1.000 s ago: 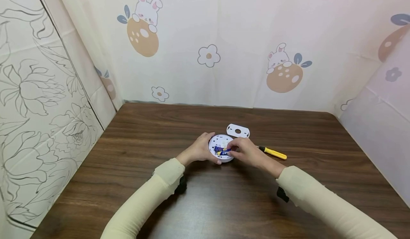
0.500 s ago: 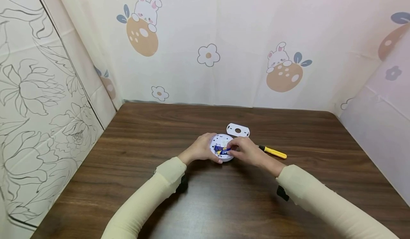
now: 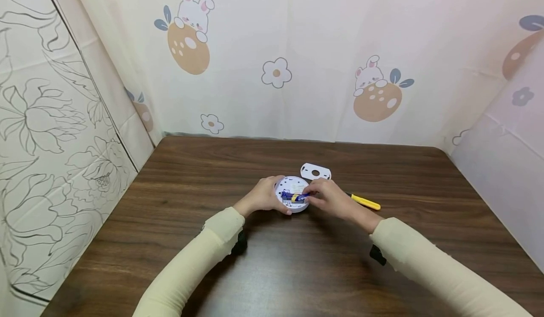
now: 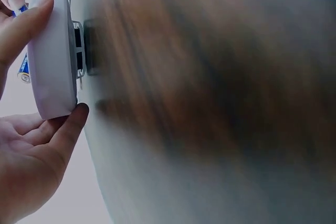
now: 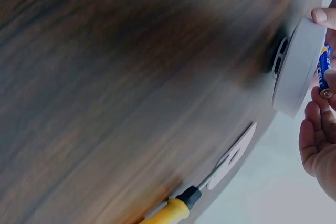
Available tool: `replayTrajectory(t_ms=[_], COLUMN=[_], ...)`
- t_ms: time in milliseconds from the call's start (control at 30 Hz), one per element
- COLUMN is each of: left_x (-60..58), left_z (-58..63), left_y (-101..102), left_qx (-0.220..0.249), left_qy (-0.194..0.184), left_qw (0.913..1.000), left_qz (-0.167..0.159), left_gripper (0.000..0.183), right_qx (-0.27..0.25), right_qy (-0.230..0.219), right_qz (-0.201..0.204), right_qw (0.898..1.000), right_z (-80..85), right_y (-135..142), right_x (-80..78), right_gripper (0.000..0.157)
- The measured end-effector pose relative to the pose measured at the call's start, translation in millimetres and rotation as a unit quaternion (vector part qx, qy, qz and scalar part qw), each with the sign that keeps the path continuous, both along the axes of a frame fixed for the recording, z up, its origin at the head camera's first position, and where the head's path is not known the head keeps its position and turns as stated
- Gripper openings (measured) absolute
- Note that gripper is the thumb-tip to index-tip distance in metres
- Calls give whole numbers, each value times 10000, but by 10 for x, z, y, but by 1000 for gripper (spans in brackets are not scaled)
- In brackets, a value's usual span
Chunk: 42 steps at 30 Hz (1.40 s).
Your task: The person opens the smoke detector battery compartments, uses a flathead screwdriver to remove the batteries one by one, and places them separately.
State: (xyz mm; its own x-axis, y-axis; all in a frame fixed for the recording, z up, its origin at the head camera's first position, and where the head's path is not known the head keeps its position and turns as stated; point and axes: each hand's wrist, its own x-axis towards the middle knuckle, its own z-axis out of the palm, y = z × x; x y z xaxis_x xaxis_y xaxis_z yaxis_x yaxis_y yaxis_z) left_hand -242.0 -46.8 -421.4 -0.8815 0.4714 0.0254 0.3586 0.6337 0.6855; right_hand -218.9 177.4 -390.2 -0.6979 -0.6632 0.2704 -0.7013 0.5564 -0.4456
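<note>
A round white device (image 3: 293,181) that looks like a smoke alarm is tilted above the table, its back side facing up. My left hand (image 3: 265,195) grips its rim, thumb on the near side and fingers on the far side. With thumb and fingers, my right hand (image 3: 327,196) pinches a blue battery (image 3: 302,198) with a yellow band, over the device's right part. Another blue battery (image 3: 287,195) lies beside it at the battery compartment. In the right wrist view, the metal end of the battery (image 5: 323,69) shows near my fingertips. The compartment is partly hidden.
Beyond my right hand lies a white mounting plate (image 3: 315,171) with a central hole. A screwdriver (image 3: 364,202) with a yellow handle rests on the wooden table (image 3: 272,269) to the right, its shaft hidden behind the hand in the head view.
The battery in my right hand has turned from slanted to nearly level across the device. The device and left hand have shifted slightly left and away; the right hand has moved slightly right.
</note>
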Motion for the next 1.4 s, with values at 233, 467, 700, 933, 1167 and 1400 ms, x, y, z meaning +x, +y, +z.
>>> replayTrajectory(t_ms=[233,467,700,933,1167,1400], left_x=[5,10,11,24,39,28], left_z=[15,11,-11,-7,14,1], left_y=[-16,-22,-36,-50,-62,-59], left_qx=[128,139,233,220,244,151], left_qy=[-88,-214,-252,-333,-408,-345], left_qw=[9999,9997,9994,9992,9989,9993], left_qz=[-49,-23,-70,-7,11,-3], left_gripper=[97,98,98,102,103,101], right_qx=[-145,-401,-562,-553,-452,-405], right_qy=[-74,-175,-18,143,68,41], right_qz=[-162,-449,-588,-811,-1059,-1245], right_qw=[9997,9980,9967,9951,9933,9914], right_z=[20,24,28,18,24,1], right_y=[68,136,216,322,417,517], right_x=[-15,-18,-57,-105,-154,-217], right_gripper=[13,14,12,11,12,13])
